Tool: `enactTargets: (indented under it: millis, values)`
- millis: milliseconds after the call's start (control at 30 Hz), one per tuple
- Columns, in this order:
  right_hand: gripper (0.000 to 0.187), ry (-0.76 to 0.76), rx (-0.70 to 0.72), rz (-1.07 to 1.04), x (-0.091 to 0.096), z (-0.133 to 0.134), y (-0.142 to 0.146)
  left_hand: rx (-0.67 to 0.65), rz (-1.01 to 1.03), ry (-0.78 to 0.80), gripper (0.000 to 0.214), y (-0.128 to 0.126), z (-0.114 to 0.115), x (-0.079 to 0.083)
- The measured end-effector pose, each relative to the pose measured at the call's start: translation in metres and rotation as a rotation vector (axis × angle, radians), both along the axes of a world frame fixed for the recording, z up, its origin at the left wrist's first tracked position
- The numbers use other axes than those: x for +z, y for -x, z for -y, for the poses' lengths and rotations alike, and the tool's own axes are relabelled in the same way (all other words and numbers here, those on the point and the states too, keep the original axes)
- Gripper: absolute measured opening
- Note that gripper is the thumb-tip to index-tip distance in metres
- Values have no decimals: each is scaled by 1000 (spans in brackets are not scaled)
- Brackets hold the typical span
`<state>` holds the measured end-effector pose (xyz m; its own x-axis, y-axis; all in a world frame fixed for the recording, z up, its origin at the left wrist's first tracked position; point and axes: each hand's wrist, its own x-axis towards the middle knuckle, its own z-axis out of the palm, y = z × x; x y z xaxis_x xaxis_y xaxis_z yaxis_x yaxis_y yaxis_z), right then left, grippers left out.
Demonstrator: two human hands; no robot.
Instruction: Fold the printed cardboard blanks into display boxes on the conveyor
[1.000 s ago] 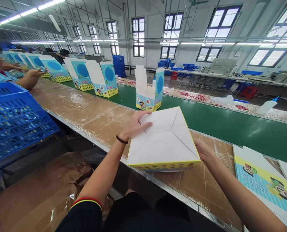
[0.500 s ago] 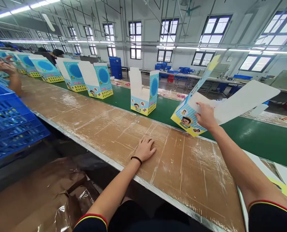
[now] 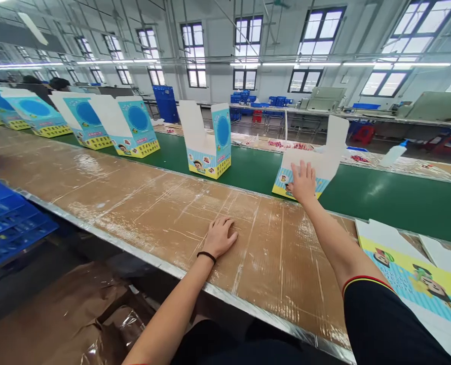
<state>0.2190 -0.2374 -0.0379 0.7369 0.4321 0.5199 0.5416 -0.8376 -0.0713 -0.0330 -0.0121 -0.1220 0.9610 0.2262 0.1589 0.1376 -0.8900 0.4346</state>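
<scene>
Right hand (image 3: 302, 183) is pressing down on the near upper part of a printed paperboard carton (image 3: 308, 170), its fingers (image 3: 302, 170) spread wide and flat against the white panel, with no pinch visible. The carton is standing on the green conveyor belt (image 3: 366, 200), just beyond the far edge of the worktop (image 3: 274, 258). Its long axis is running roughly upright, with a tall white flap (image 3: 337, 134) rising at the top and the blue-and-yellow printed band facing the person. The downward pressure appears to be steadying the carton or settling it on the belt.

Left hand (image 3: 220, 237) is resting palm-down on the kraft-covered worktop, fingers lying close together and holding nothing, apparently bracing the body during the reach. A black wristband (image 3: 206, 256) is circling the left wrist.

Further upright cartons (image 3: 208, 144) are standing in a spaced row along the belt, flaps raised, seemingly aligned for handling in sequence. Flat printed carton blanks (image 3: 411, 281) are lying on the worktop near the right forearm. A blue plastic crate (image 3: 5, 225) is sitting at the lower left.
</scene>
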Motion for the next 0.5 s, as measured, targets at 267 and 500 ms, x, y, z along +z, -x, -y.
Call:
enactTargets:
  millis: [267,500]
  values:
    - [50,37,-175,-46,-19,75,53,-43,69,-78,42,0,-22,-13]
    - [57,46,-1065,-366,-12,273,109,-93,137,-140,51,-6,-44,-25]
